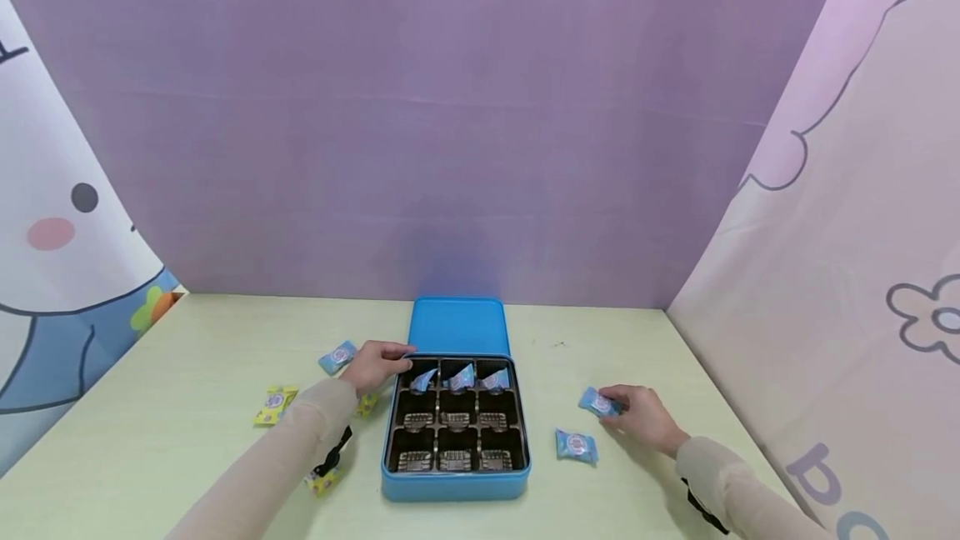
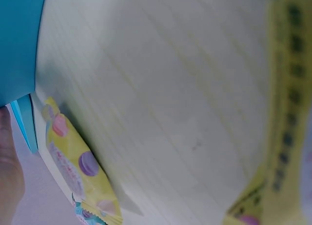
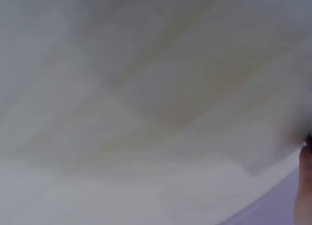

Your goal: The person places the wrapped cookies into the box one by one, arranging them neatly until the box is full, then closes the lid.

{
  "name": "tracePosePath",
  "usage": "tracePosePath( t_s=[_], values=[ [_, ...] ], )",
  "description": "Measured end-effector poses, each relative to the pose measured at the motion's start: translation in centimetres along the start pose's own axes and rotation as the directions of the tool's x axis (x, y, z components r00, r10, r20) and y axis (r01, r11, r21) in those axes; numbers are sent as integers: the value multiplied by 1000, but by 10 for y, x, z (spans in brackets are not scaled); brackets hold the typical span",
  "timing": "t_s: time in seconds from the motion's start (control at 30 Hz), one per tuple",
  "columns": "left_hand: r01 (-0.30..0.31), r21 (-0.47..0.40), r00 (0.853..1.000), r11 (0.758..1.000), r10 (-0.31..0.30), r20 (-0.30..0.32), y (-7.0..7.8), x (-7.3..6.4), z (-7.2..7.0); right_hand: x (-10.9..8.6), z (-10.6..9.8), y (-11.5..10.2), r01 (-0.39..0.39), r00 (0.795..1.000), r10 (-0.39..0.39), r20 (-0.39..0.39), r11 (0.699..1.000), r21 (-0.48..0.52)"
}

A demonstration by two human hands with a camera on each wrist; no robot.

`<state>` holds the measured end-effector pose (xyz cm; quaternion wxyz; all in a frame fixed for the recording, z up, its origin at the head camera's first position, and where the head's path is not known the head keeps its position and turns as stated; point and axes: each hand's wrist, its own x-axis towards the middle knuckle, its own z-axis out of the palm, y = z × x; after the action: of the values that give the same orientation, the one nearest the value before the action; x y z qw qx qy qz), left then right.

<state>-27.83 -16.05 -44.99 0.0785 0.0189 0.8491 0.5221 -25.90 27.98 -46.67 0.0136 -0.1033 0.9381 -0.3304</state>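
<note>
A blue tin box (image 1: 456,486) with a black divided tray inside stands on the table. Three blue wrapped candies (image 1: 461,377) sit in its back row of compartments; the other compartments show only their ridged floors. My left hand (image 1: 375,367) holds the box at its back left corner. To the right of the box, my right hand (image 1: 647,419) pinches a blue wrapped candy (image 1: 596,402) at or just above the table. Another blue candy (image 1: 576,446) lies nearer the box. In the right wrist view only a fingertip (image 3: 304,171) shows at the edge.
The blue lid (image 1: 459,326) lies behind the box. Left of it are a blue candy (image 1: 337,357) and yellow candies (image 1: 274,405), some partly hidden by my left arm. A purple backdrop (image 1: 450,148) rises behind the table, with printed cloth (image 1: 847,290) at the sides.
</note>
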Motion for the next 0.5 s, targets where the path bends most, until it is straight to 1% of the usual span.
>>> tracePosePath(
  t_s=[0.07, 0.13, 0.27, 0.5],
  values=[
    [-2, -1, 1000, 1000, 2, -5, 1, 0, 1, 2, -3, -1, -11, 1000, 11, 8, 1000, 17],
    [0, -10, 1000, 1000, 0, -10, 1, 0, 1, 4, -6, -2, -3, 1000, 2, 18, 999, 33],
    [2, -14, 1000, 1000, -2, -13, 1, -1, 1, 8, -12, -8, 34, 999, -36, 30, 998, 54],
    [0, -1, 1000, 1000, 0, -13, 1, 0, 2, 16, -15, -18, 89, 994, -92, 63, 995, 50]
  ],
)
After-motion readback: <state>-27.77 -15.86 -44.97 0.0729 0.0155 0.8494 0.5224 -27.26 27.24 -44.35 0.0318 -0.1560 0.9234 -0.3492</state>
